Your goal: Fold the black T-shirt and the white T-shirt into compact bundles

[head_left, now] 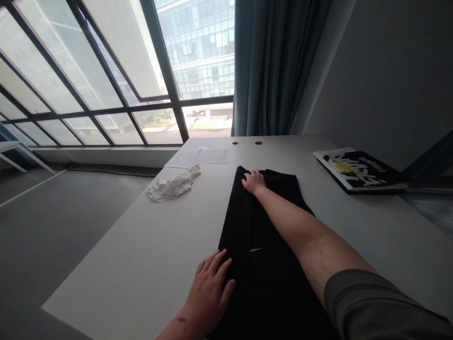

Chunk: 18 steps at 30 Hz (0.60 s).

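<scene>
A black garment (240, 217), which looks like a pair of trousers, lies stretched lengthwise on the white table (170, 250). My right hand (254, 182) rests on its far end with the fingers spread on the cloth. Nearer to me, my left hand (212, 288) lies at the garment's left edge, its fingers apart and the tips touching the fabric. Between two layers of cloth a thin pale slit shows in the middle. My right forearm covers part of the garment's right side, and its near end runs out of the picture.
A crumpled white cloth (173, 185) lies on the table's left side, with printed papers (208, 156) behind it. At the right sits a black printed bag or packet (364, 170). Two round holes are at the table's far end. Windows and a blue curtain (272, 71) stand beyond.
</scene>
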### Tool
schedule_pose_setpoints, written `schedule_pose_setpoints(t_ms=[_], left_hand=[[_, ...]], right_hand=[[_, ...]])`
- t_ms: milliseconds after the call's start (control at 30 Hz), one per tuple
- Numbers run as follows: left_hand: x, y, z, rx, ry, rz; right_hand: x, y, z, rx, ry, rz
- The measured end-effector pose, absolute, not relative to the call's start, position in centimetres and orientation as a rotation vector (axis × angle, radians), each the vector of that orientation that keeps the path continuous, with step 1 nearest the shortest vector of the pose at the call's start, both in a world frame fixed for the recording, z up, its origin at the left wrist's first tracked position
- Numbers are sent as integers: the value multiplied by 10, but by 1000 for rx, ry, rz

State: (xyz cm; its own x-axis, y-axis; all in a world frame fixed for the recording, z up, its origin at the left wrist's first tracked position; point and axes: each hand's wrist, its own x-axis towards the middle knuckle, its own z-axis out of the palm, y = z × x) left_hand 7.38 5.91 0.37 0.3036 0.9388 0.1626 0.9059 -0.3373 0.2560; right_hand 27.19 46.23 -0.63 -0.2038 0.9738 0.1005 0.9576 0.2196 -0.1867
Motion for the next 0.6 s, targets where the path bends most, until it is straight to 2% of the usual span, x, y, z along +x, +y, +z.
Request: schedule_pose_setpoints(t_ms=[133, 267, 600], left_hand=[[81, 114, 21, 2475, 1607, 404], [88, 151, 20, 2510, 1494, 344], [79, 147, 1, 2418, 1581, 273]], right_hand=[[251, 478, 3, -1875, -2363, 218], [235, 494, 6, -1909, -2413, 301], [212, 506, -15, -1973, -2434, 342]])
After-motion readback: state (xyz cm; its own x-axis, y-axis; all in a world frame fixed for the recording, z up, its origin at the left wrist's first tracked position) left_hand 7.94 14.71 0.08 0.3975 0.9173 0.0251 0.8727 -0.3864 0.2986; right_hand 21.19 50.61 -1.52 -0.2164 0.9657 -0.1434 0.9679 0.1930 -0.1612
